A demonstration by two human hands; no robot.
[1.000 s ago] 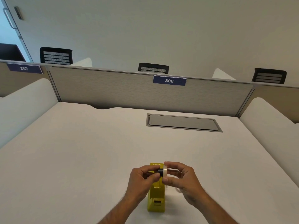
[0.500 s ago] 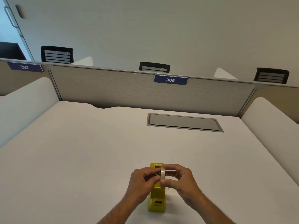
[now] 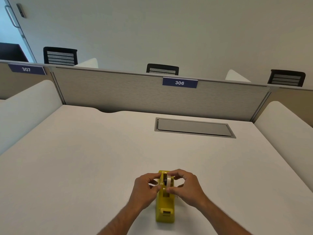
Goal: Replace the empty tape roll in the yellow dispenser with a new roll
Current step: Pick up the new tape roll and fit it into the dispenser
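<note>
Yellow dispenser (image 3: 165, 209) sits near desk (image 3: 84, 158) front edge: glossy wedge-shaped plastic. White tape roll (image 3: 168, 180) on dark hub sits upright in its slot. Left hand (image 3: 145, 188) and right hand (image 3: 187, 185) both pinch the roll.

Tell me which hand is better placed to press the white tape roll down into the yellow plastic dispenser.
Probably the right hand. Its fingers wrap the white tape roll from above and below, directly over the slot of the yellow plastic dispenser. The left hand pinches the black hub's end at the dispenser's left side, better suited to guiding.
</note>
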